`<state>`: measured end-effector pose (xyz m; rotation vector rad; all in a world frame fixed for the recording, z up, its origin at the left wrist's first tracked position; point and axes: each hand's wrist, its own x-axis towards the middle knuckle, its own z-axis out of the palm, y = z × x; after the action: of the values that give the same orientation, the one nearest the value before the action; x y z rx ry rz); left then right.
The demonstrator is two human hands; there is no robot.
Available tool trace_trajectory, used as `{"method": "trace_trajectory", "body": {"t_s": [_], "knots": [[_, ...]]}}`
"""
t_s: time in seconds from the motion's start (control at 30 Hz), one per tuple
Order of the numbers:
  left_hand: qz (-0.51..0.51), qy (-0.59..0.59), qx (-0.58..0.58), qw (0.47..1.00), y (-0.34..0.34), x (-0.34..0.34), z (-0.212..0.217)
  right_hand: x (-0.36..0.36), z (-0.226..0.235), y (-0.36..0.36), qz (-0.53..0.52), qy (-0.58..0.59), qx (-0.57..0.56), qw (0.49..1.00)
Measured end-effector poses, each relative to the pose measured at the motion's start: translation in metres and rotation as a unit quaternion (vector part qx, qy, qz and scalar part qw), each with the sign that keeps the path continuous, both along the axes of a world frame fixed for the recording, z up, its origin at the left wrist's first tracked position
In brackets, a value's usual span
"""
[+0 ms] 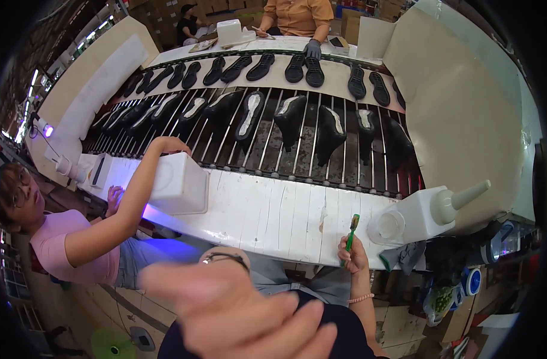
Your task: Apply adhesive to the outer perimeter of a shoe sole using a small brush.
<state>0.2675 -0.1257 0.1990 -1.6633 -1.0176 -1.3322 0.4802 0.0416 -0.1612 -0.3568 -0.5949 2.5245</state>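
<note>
My right hand point(355, 257) is closed around a green toothbrush point(349, 240), its brownish bristle end pointing up over the near edge of the white bench point(279, 215). Large and blurred, my left hand point(237, 305) is raised close to the camera, thumb stretched out and fingers apart, with nothing seen in it. Beyond the bench, black shoe uppers point(286, 116) with white patches on their undersides lie bottom-up on a rack of metal rods point(261, 149). Behind them runs a row of black shoe soles point(261, 67) on a pale belt.
A white bottle with a spout point(426, 212) lies at the right. A white plastic container point(181, 182) stands left, where a co-worker in a pink shirt point(76, 245) reaches across it. Opposite, a person in an orange shirt point(297, 18) has a gloved hand point(312, 49) by the soles. Tall pale panels point(465, 113) flank the rack.
</note>
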Motion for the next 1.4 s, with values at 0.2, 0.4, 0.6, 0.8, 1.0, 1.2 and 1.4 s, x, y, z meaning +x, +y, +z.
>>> {"method": "trace_trajectory", "body": {"t_s": [0.2, 0.4, 0.6, 0.8, 1.0, 1.2, 1.4], "knots": [[0.133, -0.044, 0.171, 0.975, 0.004, 0.031, 0.019, -0.007, 0.0, 0.001, 0.008, 0.008, 0.017, 1.0], [0.011, 0.001, 0.109, 0.994, 0.009, -0.002, 0.028, 0.0, 0.003, -0.001, -0.006, -0.009, 0.01, 1.0], [-0.059, 0.002, 0.098, 0.993, 0.028, 0.023, 0.031, -0.005, 0.012, -0.001, -0.009, -0.013, 0.024, 1.0], [-0.113, -0.017, 0.087, 0.99, 0.045, 0.027, 0.025, 0.003, -0.019, 0.002, 0.011, -0.031, 0.008, 0.999], [-0.198, -0.034, 0.066, 0.977, 0.042, 0.034, 0.023, 0.003, -0.01, 0.003, -0.003, -0.045, 0.0, 0.999], [-0.275, -0.049, 0.047, 0.959, 0.048, 0.042, 0.023, -0.003, -0.006, 0.003, -0.011, -0.043, -0.003, 0.999], [-0.362, -0.057, 0.032, 0.93, 0.05, 0.049, 0.023, -0.045, -0.06, -0.006, 0.07, 0.561, -0.199, 0.801]]}}
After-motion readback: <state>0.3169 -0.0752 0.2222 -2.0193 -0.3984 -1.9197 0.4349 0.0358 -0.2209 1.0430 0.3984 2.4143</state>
